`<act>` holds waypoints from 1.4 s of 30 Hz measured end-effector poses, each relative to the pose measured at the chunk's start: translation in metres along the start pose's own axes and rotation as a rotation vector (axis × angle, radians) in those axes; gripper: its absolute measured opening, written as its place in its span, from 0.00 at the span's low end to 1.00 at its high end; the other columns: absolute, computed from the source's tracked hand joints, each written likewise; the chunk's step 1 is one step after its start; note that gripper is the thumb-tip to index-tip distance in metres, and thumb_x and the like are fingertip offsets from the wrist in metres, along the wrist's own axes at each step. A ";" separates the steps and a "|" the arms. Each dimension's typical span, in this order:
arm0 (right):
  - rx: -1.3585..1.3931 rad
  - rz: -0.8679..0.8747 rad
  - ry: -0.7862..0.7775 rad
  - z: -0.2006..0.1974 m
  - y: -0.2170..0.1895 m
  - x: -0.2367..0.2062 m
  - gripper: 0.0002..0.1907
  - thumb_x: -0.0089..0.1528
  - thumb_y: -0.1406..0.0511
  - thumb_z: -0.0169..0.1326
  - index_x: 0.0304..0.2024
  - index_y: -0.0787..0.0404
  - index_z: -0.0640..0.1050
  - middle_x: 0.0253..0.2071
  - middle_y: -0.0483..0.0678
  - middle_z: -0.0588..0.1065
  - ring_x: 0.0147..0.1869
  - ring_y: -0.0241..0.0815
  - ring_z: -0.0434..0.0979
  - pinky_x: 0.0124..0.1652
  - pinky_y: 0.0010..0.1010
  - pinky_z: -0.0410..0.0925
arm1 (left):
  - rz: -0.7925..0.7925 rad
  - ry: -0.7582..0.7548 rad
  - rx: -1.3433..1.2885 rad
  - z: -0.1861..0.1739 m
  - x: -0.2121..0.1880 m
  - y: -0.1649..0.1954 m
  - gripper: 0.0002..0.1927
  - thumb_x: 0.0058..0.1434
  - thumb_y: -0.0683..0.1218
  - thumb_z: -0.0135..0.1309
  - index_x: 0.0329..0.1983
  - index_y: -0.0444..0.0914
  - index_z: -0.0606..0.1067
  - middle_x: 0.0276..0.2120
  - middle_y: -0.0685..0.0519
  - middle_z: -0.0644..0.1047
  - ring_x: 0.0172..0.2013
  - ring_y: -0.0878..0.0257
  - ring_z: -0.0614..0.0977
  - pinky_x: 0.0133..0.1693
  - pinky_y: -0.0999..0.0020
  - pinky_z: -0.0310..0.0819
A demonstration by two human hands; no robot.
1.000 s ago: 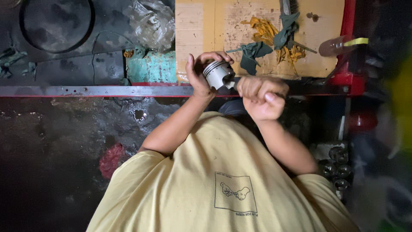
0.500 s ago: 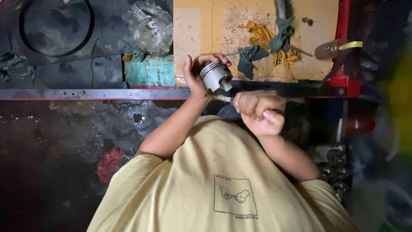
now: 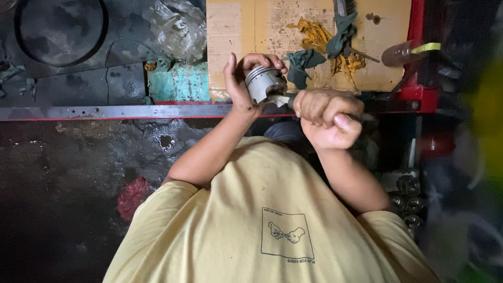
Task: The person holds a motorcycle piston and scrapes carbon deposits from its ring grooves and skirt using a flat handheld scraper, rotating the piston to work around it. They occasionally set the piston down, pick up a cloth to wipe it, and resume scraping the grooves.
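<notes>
Holding a grey metal piston [image 3: 264, 83] at twelve o'clock of the view, the left hand [image 3: 242, 78] has its grip curled round the far side, fingers over the crown. Right hand [image 3: 327, 118], at three o'clock of the piston, is fisted tight on a tool handle; the pale tool tip [image 3: 280, 99] touches the piston's lower edge. Behind both hands lies a cardboard sheet [image 3: 236, 31] carrying green and yellow rags [image 3: 327, 39]. A grey metal rail [image 3: 115, 111] runs out toward nine o'clock.
</notes>
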State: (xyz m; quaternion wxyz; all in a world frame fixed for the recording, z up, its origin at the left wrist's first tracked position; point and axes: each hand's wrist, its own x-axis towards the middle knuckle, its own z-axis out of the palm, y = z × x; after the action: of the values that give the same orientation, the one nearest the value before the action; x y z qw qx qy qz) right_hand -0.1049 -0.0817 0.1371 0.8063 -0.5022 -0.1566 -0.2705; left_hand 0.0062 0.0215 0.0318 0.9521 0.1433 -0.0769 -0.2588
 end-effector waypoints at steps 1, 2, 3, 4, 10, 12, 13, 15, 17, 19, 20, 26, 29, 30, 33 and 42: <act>0.023 0.018 -0.004 -0.001 0.001 -0.001 0.19 0.62 0.59 0.44 0.20 0.59 0.58 0.18 0.47 0.60 0.21 0.42 0.55 0.31 0.40 0.59 | -0.008 0.002 -0.004 0.000 -0.001 -0.001 0.36 0.74 0.64 0.28 0.37 0.30 0.74 0.37 0.35 0.77 0.41 0.42 0.78 0.50 0.49 0.73; 0.047 0.036 -0.009 -0.001 0.003 -0.001 0.19 0.62 0.59 0.44 0.20 0.58 0.58 0.18 0.46 0.59 0.22 0.42 0.56 0.31 0.40 0.59 | -0.015 0.004 -0.007 0.000 -0.002 -0.002 0.36 0.74 0.65 0.28 0.37 0.30 0.74 0.37 0.35 0.77 0.41 0.42 0.78 0.50 0.49 0.73; 0.072 0.053 -0.016 -0.002 0.003 -0.001 0.19 0.62 0.59 0.45 0.20 0.58 0.58 0.18 0.45 0.59 0.22 0.42 0.56 0.31 0.40 0.59 | -0.020 0.004 -0.010 -0.001 -0.003 -0.002 0.36 0.73 0.65 0.28 0.36 0.30 0.74 0.37 0.35 0.77 0.41 0.42 0.78 0.50 0.50 0.73; 0.069 0.060 -0.015 -0.003 0.005 0.000 0.19 0.62 0.59 0.45 0.20 0.58 0.58 0.18 0.46 0.59 0.22 0.42 0.56 0.30 0.39 0.59 | -0.024 0.013 -0.014 -0.002 -0.003 -0.002 0.36 0.74 0.65 0.28 0.36 0.30 0.74 0.36 0.35 0.77 0.42 0.42 0.77 0.50 0.50 0.73; 0.013 0.089 -0.027 -0.005 0.009 0.000 0.20 0.63 0.59 0.46 0.20 0.60 0.58 0.18 0.47 0.59 0.20 0.41 0.56 0.30 0.37 0.59 | -0.020 0.047 0.008 -0.009 -0.005 -0.005 0.36 0.73 0.65 0.29 0.36 0.30 0.74 0.37 0.35 0.77 0.42 0.42 0.78 0.50 0.50 0.73; -0.034 0.064 -0.039 -0.002 0.012 -0.001 0.21 0.62 0.60 0.47 0.18 0.59 0.57 0.17 0.47 0.59 0.20 0.41 0.56 0.30 0.38 0.59 | -0.026 0.052 -0.013 -0.013 -0.006 -0.005 0.36 0.74 0.65 0.29 0.36 0.30 0.74 0.37 0.35 0.77 0.42 0.43 0.78 0.51 0.50 0.73; 0.007 0.092 -0.010 -0.003 0.014 0.000 0.21 0.62 0.60 0.47 0.18 0.59 0.57 0.17 0.47 0.59 0.21 0.41 0.56 0.29 0.37 0.59 | -0.026 0.064 -0.001 -0.014 -0.006 -0.005 0.36 0.74 0.65 0.29 0.36 0.30 0.74 0.36 0.35 0.77 0.41 0.43 0.78 0.50 0.50 0.73; 0.087 0.144 0.051 -0.004 0.017 0.003 0.21 0.62 0.59 0.47 0.18 0.59 0.57 0.18 0.46 0.59 0.22 0.42 0.56 0.29 0.37 0.59 | -0.032 0.086 0.023 -0.016 -0.006 -0.006 0.36 0.73 0.65 0.29 0.36 0.30 0.74 0.36 0.35 0.77 0.41 0.42 0.78 0.49 0.50 0.74; 0.022 0.119 0.029 -0.004 0.019 0.003 0.22 0.62 0.60 0.47 0.18 0.60 0.57 0.17 0.47 0.59 0.21 0.42 0.56 0.28 0.37 0.59 | -0.033 0.072 0.030 -0.018 -0.005 -0.005 0.36 0.73 0.65 0.29 0.36 0.31 0.74 0.36 0.35 0.77 0.41 0.43 0.79 0.50 0.50 0.74; -0.012 0.108 0.004 -0.004 0.019 0.001 0.22 0.61 0.60 0.47 0.17 0.60 0.56 0.17 0.48 0.59 0.21 0.42 0.56 0.28 0.37 0.59 | -0.025 0.069 0.045 -0.020 -0.005 -0.004 0.36 0.73 0.65 0.29 0.36 0.31 0.74 0.36 0.35 0.77 0.41 0.43 0.79 0.50 0.50 0.74; -0.014 0.105 -0.009 -0.004 0.018 0.000 0.22 0.61 0.60 0.48 0.17 0.60 0.56 0.17 0.47 0.59 0.20 0.42 0.56 0.29 0.38 0.59 | -0.017 0.070 0.059 -0.020 -0.005 -0.004 0.36 0.73 0.66 0.29 0.36 0.31 0.74 0.36 0.35 0.77 0.41 0.43 0.79 0.50 0.50 0.74; 0.024 0.153 0.005 -0.005 0.023 0.000 0.23 0.62 0.60 0.49 0.17 0.60 0.57 0.16 0.47 0.59 0.20 0.42 0.55 0.26 0.37 0.58 | -0.049 0.096 0.096 -0.019 -0.008 -0.002 0.37 0.74 0.66 0.30 0.36 0.30 0.75 0.37 0.35 0.78 0.41 0.45 0.79 0.49 0.52 0.74; -0.068 0.085 -0.064 -0.004 0.023 0.001 0.24 0.61 0.59 0.49 0.16 0.61 0.57 0.15 0.47 0.59 0.18 0.42 0.55 0.26 0.38 0.58 | -0.076 0.100 0.117 -0.020 -0.005 0.001 0.37 0.71 0.67 0.29 0.35 0.31 0.75 0.36 0.36 0.78 0.41 0.46 0.80 0.47 0.53 0.75; -0.091 0.064 -0.087 -0.003 0.022 0.002 0.24 0.61 0.59 0.49 0.15 0.61 0.58 0.14 0.48 0.59 0.17 0.42 0.55 0.27 0.38 0.58 | -0.088 0.100 0.122 -0.020 -0.003 0.002 0.38 0.71 0.67 0.29 0.35 0.31 0.75 0.36 0.37 0.78 0.40 0.46 0.80 0.45 0.53 0.76; 0.065 0.185 0.003 -0.004 0.019 0.007 0.24 0.61 0.59 0.51 0.16 0.60 0.58 0.15 0.49 0.59 0.19 0.43 0.55 0.26 0.37 0.58 | -0.078 0.032 0.173 -0.021 0.001 0.000 0.37 0.72 0.66 0.31 0.35 0.30 0.75 0.37 0.36 0.78 0.42 0.46 0.80 0.49 0.54 0.75; -0.062 0.083 -0.063 0.010 0.012 0.003 0.25 0.60 0.59 0.51 0.15 0.61 0.58 0.15 0.48 0.60 0.18 0.43 0.55 0.28 0.37 0.58 | -0.178 0.021 0.264 -0.027 -0.002 0.000 0.38 0.72 0.67 0.32 0.36 0.30 0.76 0.37 0.36 0.80 0.38 0.49 0.81 0.44 0.56 0.77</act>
State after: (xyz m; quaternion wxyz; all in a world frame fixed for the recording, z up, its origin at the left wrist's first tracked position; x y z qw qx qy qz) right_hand -0.0956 -0.0691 0.1343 0.7955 -0.5415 -0.1524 -0.2254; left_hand 0.0103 0.0285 0.0063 0.8991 0.2761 -0.0874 -0.3283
